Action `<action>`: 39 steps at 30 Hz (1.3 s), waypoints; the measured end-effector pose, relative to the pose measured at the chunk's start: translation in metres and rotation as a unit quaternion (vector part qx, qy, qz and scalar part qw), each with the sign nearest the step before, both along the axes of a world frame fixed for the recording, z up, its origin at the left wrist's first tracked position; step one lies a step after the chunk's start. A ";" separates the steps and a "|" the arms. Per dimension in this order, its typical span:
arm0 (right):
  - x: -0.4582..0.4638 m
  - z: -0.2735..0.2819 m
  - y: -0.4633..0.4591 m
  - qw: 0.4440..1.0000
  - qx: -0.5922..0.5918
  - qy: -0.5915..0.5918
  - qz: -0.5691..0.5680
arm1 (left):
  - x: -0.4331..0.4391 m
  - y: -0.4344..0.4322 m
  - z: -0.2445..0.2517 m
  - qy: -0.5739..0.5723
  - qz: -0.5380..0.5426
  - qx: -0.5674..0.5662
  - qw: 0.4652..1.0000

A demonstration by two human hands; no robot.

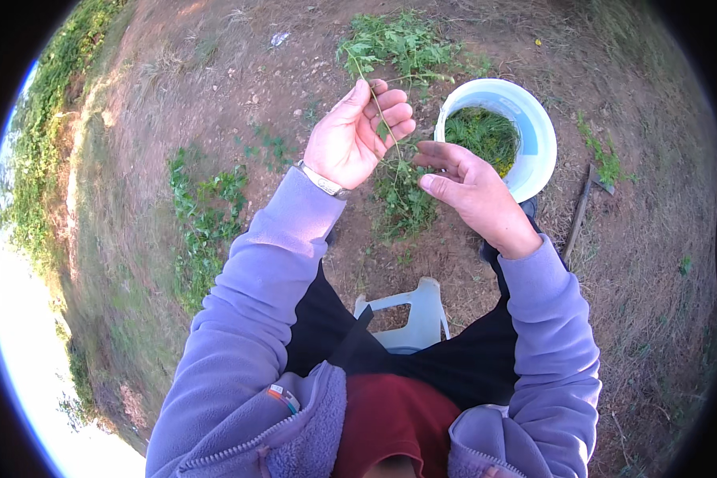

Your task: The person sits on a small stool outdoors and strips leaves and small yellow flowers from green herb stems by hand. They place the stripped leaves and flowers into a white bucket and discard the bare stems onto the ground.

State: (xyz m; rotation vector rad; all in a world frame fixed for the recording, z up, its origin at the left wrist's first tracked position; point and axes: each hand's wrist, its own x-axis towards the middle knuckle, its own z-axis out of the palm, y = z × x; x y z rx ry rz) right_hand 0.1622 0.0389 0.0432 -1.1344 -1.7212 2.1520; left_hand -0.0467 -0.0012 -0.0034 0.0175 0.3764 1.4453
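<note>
My left hand, palm up, pinches a thin green plant stem between thumb and fingers. The stem runs down across the palm, with a few small leaves along it and leafy growth at its upper end. Close to the lower end of the stem is my right hand, its thumb and fingers apart; no object shows between them. Below the hands, a clump of leafy green weeds lies on the soil. To the right stands a white plastic bucket with cut greenery and some yellow flowers inside.
A larger heap of leafy plants lies beyond my hands. On the right, a small hoe with a wooden handle rests on the ground. More low plants grow at left. A pale plastic stool shows between my legs.
</note>
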 end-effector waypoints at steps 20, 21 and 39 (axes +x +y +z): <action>-0.019 0.006 -0.015 0.969 -0.245 0.003 0.037 | 0.018 -0.004 0.008 0.040 -0.006 -0.044 0.998; -0.020 0.005 -0.017 0.967 -0.252 0.004 0.037 | 0.019 -0.004 0.008 0.039 -0.012 -0.038 0.998; -0.016 0.019 -0.027 0.974 -0.226 -0.021 0.010 | 0.015 0.000 0.017 0.102 0.035 -0.092 0.990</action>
